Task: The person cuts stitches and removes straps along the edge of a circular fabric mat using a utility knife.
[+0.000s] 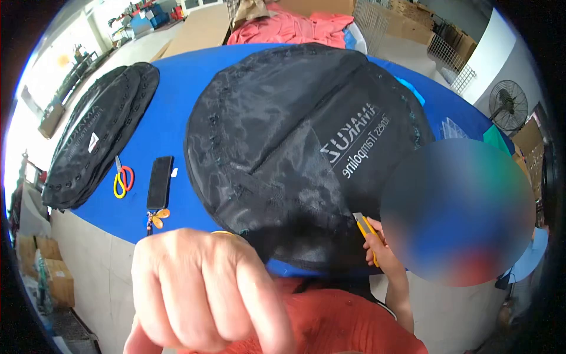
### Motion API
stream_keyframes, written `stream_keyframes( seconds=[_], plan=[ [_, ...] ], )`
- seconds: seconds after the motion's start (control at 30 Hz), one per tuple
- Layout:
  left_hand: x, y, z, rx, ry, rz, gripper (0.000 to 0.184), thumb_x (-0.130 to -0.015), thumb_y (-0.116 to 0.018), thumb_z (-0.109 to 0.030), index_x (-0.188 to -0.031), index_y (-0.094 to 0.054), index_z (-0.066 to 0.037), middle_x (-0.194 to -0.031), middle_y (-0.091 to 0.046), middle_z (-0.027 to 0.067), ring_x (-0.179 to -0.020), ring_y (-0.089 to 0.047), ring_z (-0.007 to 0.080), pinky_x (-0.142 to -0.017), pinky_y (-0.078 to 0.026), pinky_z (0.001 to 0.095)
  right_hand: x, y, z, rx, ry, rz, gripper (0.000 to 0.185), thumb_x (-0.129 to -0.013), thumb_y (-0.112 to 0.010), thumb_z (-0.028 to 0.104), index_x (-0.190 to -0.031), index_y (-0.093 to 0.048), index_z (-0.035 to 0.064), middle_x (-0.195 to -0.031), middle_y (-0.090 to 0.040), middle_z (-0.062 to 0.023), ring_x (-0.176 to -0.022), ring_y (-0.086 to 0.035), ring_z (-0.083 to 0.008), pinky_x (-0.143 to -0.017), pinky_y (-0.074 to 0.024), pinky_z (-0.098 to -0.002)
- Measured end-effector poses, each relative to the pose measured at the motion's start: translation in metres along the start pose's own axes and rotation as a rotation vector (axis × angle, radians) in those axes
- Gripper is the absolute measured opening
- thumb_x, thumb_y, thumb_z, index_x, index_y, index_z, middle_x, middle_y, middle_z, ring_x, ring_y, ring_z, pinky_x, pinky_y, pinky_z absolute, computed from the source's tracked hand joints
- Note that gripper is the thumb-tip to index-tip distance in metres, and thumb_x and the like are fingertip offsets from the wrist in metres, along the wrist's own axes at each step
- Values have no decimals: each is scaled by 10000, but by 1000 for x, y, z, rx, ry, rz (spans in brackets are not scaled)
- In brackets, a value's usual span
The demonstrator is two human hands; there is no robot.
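My left hand (203,289) is a closed fist raised close to the camera at the lower left. Its palm side is hidden, so I cannot make out what it holds, if anything; a thin yellow edge shows just behind the knuckles. In my right hand (383,248) is a yellow box cutter (368,236) with its blade pointing up and away, at the near edge of a round black mesh trampoline sheet (271,135). The sheet lies flat, its white lettering reading mirrored, with a long dark seam across it. The fist hides part of the sheet's near-left side.
A blue table (177,106) carries a stack of similar black sheets (94,135), red-and-yellow scissors (124,177) and a black phone (160,183) with an orange charm. Pink cloth (289,28) lies beyond the far edge. A fan (507,105) stands right. A blurred patch covers the right side.
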State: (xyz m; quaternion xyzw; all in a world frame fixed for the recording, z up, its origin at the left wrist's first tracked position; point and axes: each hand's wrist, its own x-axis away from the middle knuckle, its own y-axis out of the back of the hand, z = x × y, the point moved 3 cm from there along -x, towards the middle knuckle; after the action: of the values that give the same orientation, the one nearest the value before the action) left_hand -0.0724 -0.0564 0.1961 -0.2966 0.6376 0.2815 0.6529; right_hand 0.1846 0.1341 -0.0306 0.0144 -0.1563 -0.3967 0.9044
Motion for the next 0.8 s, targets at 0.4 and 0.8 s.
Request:
stream_keyframes(
  seconds=[0.4, 0.8],
  plan=[
    [-11, -7, 23, -6, 125, 44, 571, -1044, -527, -155, -488, -400, -132, -507, -436, 2, -418, -453, 138, -635, -612, 359, -1, 1, 0, 9, -8, 20, 446, -1017, -636, 192, -1448, -557, 111, -847, -634, -47, -566, -578, -56, -489, -491, -208],
    [1, -13, 24, -207, 115, 56, 599, -1019, -546, -266, -451, -443, -109, -444, -420, 6, -335, -320, 92, -400, -340, 260, 4, -2, 2, -10, -1, 18, 425, -1022, -630, 200, -1438, -572, 135, -863, -630, -11, -592, -565, -54, -510, -483, -211]
  ],
)
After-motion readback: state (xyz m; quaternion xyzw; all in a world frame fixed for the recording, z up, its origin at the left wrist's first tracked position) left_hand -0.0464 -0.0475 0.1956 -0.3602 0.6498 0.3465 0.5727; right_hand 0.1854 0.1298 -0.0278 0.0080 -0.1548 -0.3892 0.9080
